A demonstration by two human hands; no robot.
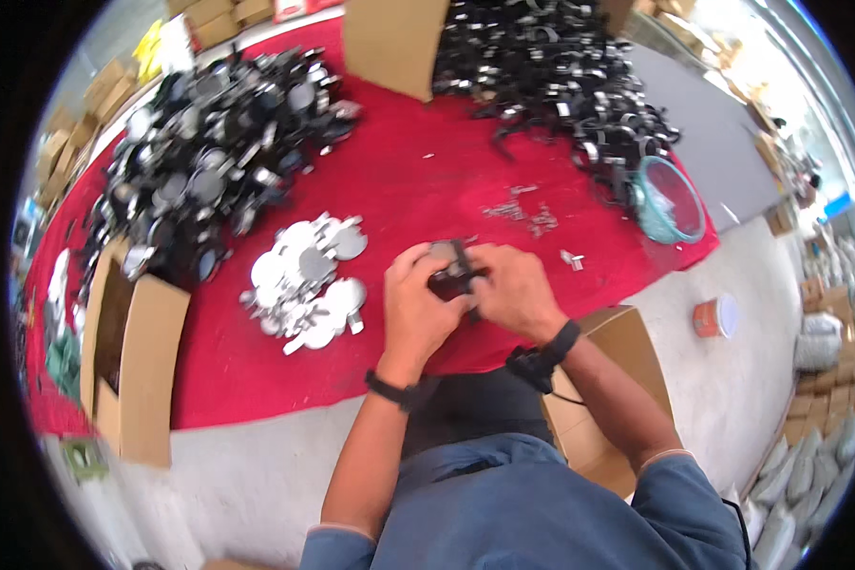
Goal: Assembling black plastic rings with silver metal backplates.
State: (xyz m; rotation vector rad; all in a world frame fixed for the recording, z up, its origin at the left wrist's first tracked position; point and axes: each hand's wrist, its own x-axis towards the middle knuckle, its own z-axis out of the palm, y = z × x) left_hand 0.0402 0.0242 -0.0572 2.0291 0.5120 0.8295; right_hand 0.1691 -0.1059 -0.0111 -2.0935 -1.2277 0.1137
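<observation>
Near the bench's front edge, the left hand [426, 304] and right hand [513, 290] close their fingers together on one small black part [453, 277]. Left of them lies one heap of silver discs [309, 280], too many to count. An open cardboard box [131, 356] overhangs the front-left edge. Farther back sit two black-part piles [209, 152] [565, 76] and one teal bowl [670, 201].

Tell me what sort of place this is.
Probably a small assembly workshop: heaps of black parts and silver discs cover a red table, cardboard boxes stand around, and both hands work one black piece.
</observation>
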